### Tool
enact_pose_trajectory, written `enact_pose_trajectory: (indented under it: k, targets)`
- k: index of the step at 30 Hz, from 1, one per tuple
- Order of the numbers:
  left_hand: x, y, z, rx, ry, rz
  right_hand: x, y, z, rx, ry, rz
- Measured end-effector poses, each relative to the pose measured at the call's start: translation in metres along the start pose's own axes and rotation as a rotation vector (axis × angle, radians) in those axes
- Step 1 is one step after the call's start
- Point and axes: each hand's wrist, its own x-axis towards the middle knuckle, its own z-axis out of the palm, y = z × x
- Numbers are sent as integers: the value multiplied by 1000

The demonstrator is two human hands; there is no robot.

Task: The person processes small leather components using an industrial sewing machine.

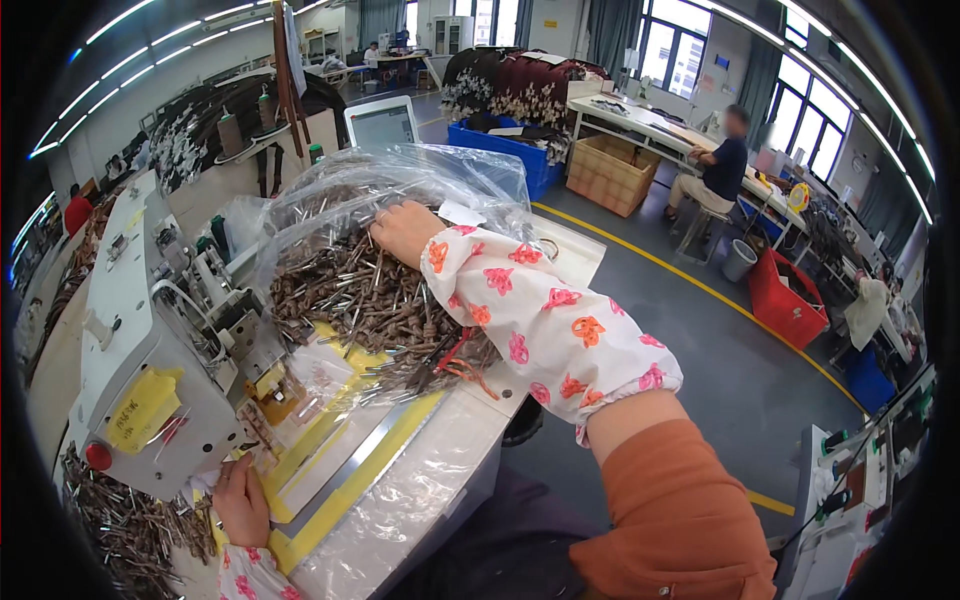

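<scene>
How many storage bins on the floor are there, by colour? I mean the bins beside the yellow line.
Blue bin: 1
Red bin: 1
Brown woven crate: 1
Grey bucket: 1
Total: 4

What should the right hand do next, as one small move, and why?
Probably close the right hand on a few of the brown pieces and lift them out: it is already inside the clear plastic bag, resting on the heap, while the left hand waits at the machine.

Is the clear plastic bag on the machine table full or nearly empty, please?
Full: the clear plastic bag bulges with small brown pieces, and the right hand reaches into them.
</scene>
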Motion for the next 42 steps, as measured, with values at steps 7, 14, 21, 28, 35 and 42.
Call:
enact_pose_trajectory:
  k: [7,14,21,28,35,42]
  targets:
    - [1,-9,-4,-43,23,-9,16,-38,-52,337,306,-102]
    - [10,-1,10,-150,61,-12,1,-190,-72,881,192,-380]
    - [-6,-2,1,-155,15,-82,-4,-247,-73,1373,112,-401]
    - [-9,-7,3,-160,66,-42,-3,-199,-43,1276,-195,-247]
    - [4,4,-8,-238,69,-101,10,-203,-45,1405,-248,-239]
    - [3,11,-9,-61,22,137,0,-226,-71,1606,-354,-46]
